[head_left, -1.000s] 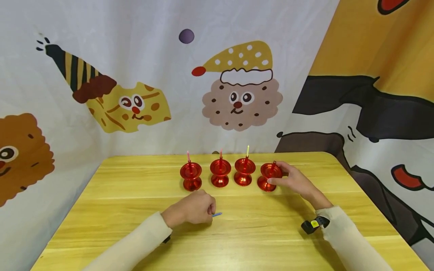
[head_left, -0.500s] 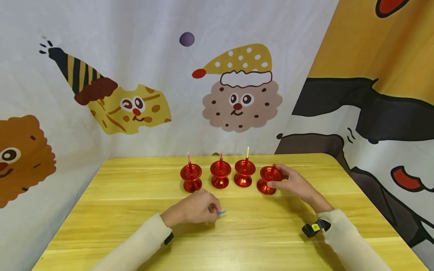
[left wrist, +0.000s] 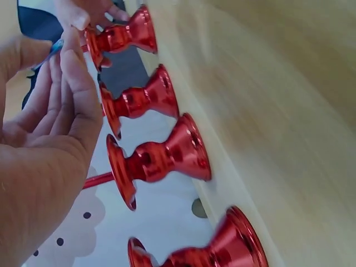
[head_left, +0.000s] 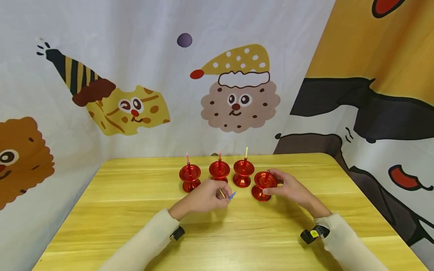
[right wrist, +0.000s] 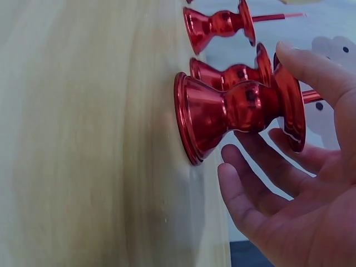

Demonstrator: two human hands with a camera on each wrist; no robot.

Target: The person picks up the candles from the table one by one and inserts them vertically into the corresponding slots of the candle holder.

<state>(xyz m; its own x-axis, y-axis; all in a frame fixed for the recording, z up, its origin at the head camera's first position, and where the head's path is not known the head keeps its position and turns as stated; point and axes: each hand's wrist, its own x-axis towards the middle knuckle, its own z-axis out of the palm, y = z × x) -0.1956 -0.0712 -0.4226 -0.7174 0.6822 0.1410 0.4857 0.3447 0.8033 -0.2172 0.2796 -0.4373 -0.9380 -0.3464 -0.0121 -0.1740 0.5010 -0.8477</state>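
Note:
My left hand (head_left: 208, 195) pinches a small blue candle (head_left: 232, 195) between thumb and fingertips, above the table in front of the red candle holders. In the left wrist view, the blue candle (left wrist: 55, 48) lies mostly behind the fingers. My right hand (head_left: 291, 188) holds the rightmost shiny red candle holder (head_left: 260, 194) by its upper dish. Thumb at the rim and fingers curled beneath it show in the right wrist view, where the candle holder (right wrist: 250, 105) has its base right at the tabletop. An upright socket tube (head_left: 266, 177) with no candle stands in its dish.
Left of it stand three matching holders with a pink candle (head_left: 188, 159), a reddish candle (head_left: 220, 156) and a yellow candle (head_left: 246, 152). My left hand partly covers the middle holder (head_left: 219, 169). A cartoon-printed curtain (head_left: 145, 56) hangs behind the wooden table (head_left: 257, 241).
My left hand has moved forward and to the right with the blue candle, its tip now angled upward. My right hand has brought the rightmost candle holder slightly left and nearer to me.

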